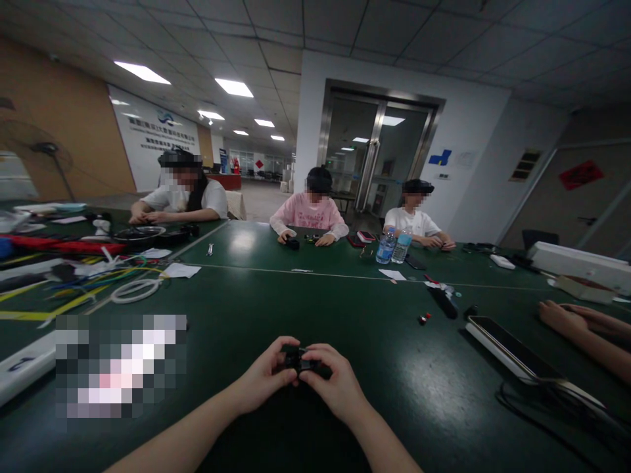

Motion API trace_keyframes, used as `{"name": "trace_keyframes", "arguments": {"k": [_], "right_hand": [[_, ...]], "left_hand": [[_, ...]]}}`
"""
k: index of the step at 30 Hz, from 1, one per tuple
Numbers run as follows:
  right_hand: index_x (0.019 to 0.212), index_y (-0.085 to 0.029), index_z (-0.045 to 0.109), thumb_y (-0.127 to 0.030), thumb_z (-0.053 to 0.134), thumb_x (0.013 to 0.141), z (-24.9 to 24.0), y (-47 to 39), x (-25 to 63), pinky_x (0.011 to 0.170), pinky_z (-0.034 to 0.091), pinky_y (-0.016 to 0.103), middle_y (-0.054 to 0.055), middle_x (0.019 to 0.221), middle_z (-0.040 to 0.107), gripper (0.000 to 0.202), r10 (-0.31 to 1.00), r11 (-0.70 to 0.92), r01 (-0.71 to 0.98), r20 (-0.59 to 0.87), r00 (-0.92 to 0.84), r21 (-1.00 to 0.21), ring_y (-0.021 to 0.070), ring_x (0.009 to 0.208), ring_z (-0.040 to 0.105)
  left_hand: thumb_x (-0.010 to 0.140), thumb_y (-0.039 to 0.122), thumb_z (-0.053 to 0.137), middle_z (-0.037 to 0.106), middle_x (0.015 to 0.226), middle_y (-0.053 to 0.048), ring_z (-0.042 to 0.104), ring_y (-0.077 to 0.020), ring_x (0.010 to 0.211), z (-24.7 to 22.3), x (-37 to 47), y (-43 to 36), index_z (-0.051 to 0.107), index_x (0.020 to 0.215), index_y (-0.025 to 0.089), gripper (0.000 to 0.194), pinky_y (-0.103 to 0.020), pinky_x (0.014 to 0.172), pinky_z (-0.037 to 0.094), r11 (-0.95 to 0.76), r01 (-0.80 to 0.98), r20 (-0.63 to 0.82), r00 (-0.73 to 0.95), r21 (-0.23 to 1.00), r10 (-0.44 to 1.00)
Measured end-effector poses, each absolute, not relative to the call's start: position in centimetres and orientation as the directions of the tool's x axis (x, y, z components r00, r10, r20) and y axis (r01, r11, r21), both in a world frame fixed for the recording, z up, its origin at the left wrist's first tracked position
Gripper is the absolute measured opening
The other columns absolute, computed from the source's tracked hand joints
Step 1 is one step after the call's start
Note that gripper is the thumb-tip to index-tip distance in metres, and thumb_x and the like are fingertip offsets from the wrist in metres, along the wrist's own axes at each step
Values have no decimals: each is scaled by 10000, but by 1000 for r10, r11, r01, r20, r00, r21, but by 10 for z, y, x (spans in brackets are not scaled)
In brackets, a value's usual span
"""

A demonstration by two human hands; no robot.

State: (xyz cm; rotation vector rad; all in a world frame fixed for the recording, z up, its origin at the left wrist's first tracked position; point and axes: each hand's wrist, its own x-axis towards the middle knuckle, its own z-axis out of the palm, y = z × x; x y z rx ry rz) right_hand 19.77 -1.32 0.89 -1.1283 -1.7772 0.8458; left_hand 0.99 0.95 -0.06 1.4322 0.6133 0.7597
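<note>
Both of my hands meet at the near middle of the green table, around a small black part point(298, 360). My left hand point(269, 376) grips it from the left, with the thumb below and the fingers above. From the other side my right hand point(336, 380) pinches it between thumb and fingers. The fingers cover much of the part, so its exact kind cannot be made out.
Left are cables point(135, 289), a white power strip point(29, 364) and a blurred-out patch. At right lie a phone-like slab point(513, 348), a black cable point(532, 420) and small parts point(422, 320). Water bottles point(385, 247) stand farther back. Co-workers sit across; another person's hands point(566, 318) are at right.
</note>
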Motion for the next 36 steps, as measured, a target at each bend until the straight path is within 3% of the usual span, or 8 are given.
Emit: {"name": "trace_keyframes", "arguments": {"k": [22, 30, 36], "right_hand": [[894, -273, 652, -172, 647, 694, 5, -10, 198, 892, 428, 378, 28, 1087, 556, 223, 942, 315, 357, 244, -231, -880, 196, 1024, 545], [891, -280, 649, -218, 642, 710, 10, -12, 202, 958, 366, 411, 23, 1132, 544, 191, 945, 325, 333, 285, -163, -885, 210, 1106, 492], [923, -244, 634, -267, 623, 731, 16, -11, 208, 901, 417, 384, 34, 994, 612, 194, 932, 361, 307, 330, -149, -881, 205, 984, 556]], "left_hand": [[764, 231, 582, 563, 945, -23, 570, -139, 770, -3, 13, 11, 354, 1117, 242, 421, -326, 723, 432, -9, -59, 43, 605, 998, 795], [765, 218, 573, 561, 933, -24, 572, -148, 775, 4, 11, 8, 349, 1112, 238, 413, -330, 714, 426, 3, -32, 17, 595, 999, 804], [793, 239, 556, 566, 929, -23, 582, -158, 793, 1, 9, 9, 341, 1141, 247, 409, -342, 724, 424, -22, -27, 34, 587, 999, 809]]}}
